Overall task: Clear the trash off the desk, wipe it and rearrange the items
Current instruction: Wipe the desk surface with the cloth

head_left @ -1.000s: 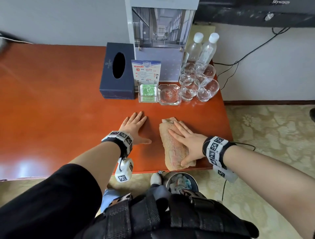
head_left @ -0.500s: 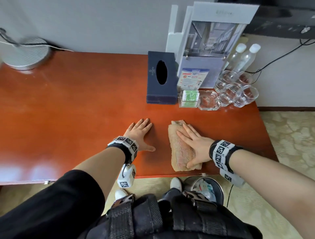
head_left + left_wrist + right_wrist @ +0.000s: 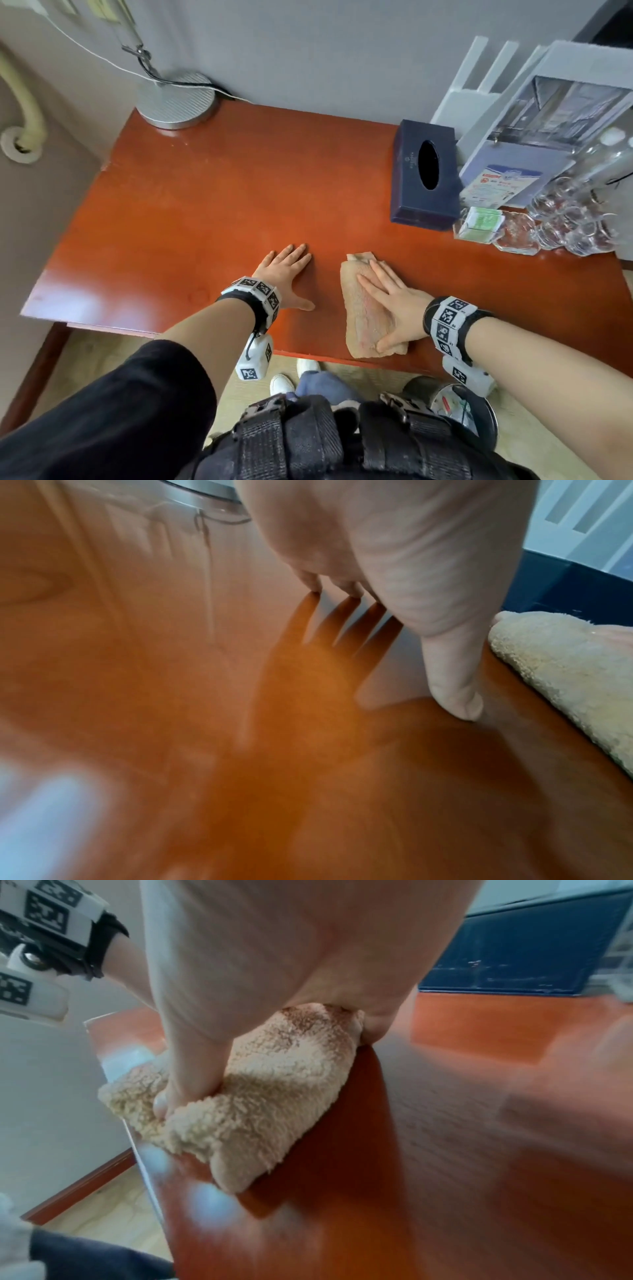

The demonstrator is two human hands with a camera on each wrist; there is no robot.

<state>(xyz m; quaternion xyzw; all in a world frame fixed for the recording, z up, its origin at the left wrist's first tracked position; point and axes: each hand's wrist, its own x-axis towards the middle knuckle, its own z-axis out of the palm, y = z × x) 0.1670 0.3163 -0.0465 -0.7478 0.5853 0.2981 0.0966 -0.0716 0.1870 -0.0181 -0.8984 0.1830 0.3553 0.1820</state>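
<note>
Nearest, at the front edge of the surface, the right hand lies flat with fingers straight on a folded cloth, thumb pressing its near end, while the left hand rests spread on bare wood just beside it. This appears to be the wiping step. Next the cloth probably must sweep the unwiped left stretch, short of the tissue box, glasses and lamp base farther back.

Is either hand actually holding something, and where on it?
The right hand presses flat on the folded towel, thumb tucked at its near end. The left hand holds nothing, resting flat on the desk.
</note>
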